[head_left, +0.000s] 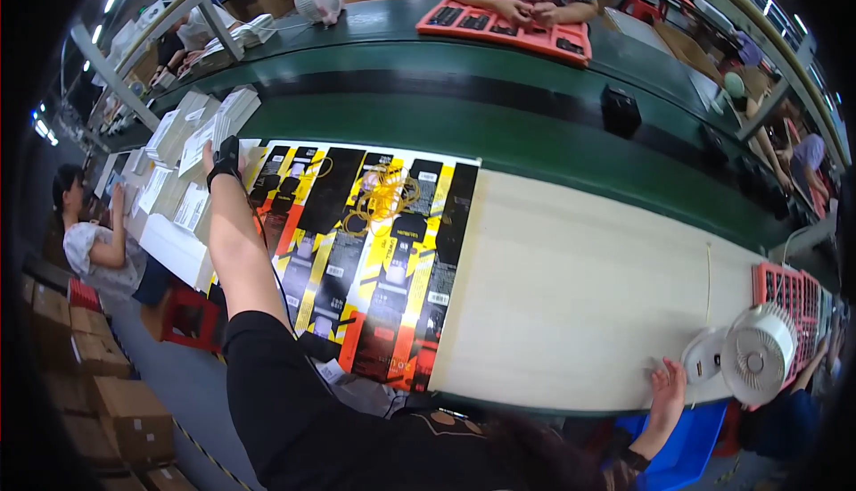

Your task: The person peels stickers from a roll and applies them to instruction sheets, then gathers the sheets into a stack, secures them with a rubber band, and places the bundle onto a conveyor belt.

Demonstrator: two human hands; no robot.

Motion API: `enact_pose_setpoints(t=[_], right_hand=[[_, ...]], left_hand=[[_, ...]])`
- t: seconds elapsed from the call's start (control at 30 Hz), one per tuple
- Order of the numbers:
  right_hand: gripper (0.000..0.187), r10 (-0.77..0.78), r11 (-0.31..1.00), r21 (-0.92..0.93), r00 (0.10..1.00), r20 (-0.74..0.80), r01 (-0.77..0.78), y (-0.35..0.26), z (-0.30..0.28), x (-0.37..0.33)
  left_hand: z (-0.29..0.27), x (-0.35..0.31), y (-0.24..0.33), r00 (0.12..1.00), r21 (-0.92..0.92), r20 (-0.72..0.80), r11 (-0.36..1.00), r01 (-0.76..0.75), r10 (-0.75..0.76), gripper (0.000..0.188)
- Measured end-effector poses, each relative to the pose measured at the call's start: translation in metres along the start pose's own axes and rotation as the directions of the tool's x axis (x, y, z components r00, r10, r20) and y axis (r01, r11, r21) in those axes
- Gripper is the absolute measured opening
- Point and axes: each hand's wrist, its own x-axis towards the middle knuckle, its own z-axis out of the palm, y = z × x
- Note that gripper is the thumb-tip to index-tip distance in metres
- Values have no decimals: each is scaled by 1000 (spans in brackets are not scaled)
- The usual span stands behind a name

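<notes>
My left arm stretches out to the far left, where my left hand (223, 159), with a black covering over its back and wrist, touches the stacks of white printed leaflets (198, 145). Its fingers are mostly hidden, so whether they grip a leaflet does not show. Under that forearm lies a printed sheet (334, 264) in black, yellow and orange, with a loose heap of yellow rubber bands (383, 197) on it. At the table's front edge on the right, my right hand (667, 388) is open and holds nothing, its fingers apart. A white fan (756, 354) stands just beside it.
A pale board (571, 286) covers the table's right part. Behind runs a green conveyor (535, 121) carrying a black box (621, 109). Across it a person handles parts over a red tray (508, 32). A blue bin (682, 451) sits below the edge; another person sits at left.
</notes>
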Motion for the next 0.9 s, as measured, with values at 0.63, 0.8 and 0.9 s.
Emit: enact_pose_setpoints(t=[0.63,0.8,0.9], right_hand=[[46,-325,755,-240,666,671,610,-22,179,-57],[64,-468,597,-265,597,652,757,-3,213,-68],[62,-413,615,-285,609,677,735,19,215,-72]], left_hand=[[40,-435,-69,374,509,860,642,-573,-348,47],[15,-485,-129,215,330,927,395,-857,-309,63],[-12,-477,-171,331,202,941,667,-718,71,79]])
